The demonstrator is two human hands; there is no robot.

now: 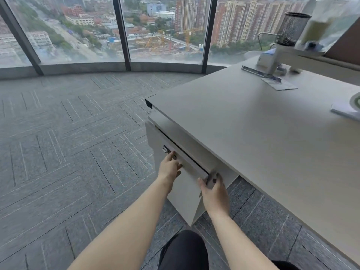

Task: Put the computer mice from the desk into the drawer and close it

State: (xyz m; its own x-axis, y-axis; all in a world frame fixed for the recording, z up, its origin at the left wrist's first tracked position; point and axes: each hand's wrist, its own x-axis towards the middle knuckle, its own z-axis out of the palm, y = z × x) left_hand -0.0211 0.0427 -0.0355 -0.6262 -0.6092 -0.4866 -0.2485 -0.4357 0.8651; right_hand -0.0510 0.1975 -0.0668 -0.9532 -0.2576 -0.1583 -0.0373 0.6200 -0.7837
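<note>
Drawer (187, 162) at lower centre of the frame, top one of a pale grey cabinet (181, 193) tucked under the left end of the desk (253, 133); pulled out only a crack, a thin dark slot showing along its top edge, contents hidden. Small metal lock (166, 149) at the drawer front's far end. Left hand (169, 166) on the drawer front just below the lock, fingers curled against the lip; how firmly closed, cannot tell. Right hand (214, 191) wrapped around the near corner of the drawer front, thumb on the face and fingers round the side, closed on that corner.

No computer mice to be made out anywhere; desktop's near stretch bare, pale beige, smooth. At upper right, a black mesh pen cup (292, 28), inside not visible, beside a blurred clear container (321, 26) with something greenish in it. Near them a white stand (272, 57), a metal strip (259, 73) and a card (280, 85). At right edge, papers (344, 110), partly cut off.

Desk's left corner jutting over the cabinet top, with a black end cap (148, 103). Wide grey carpet (68, 143) across the left half, open up to the curved window wall (116, 30) along the top. A dark-clad knee (185, 250) at the bottom, close below the cabinet.
</note>
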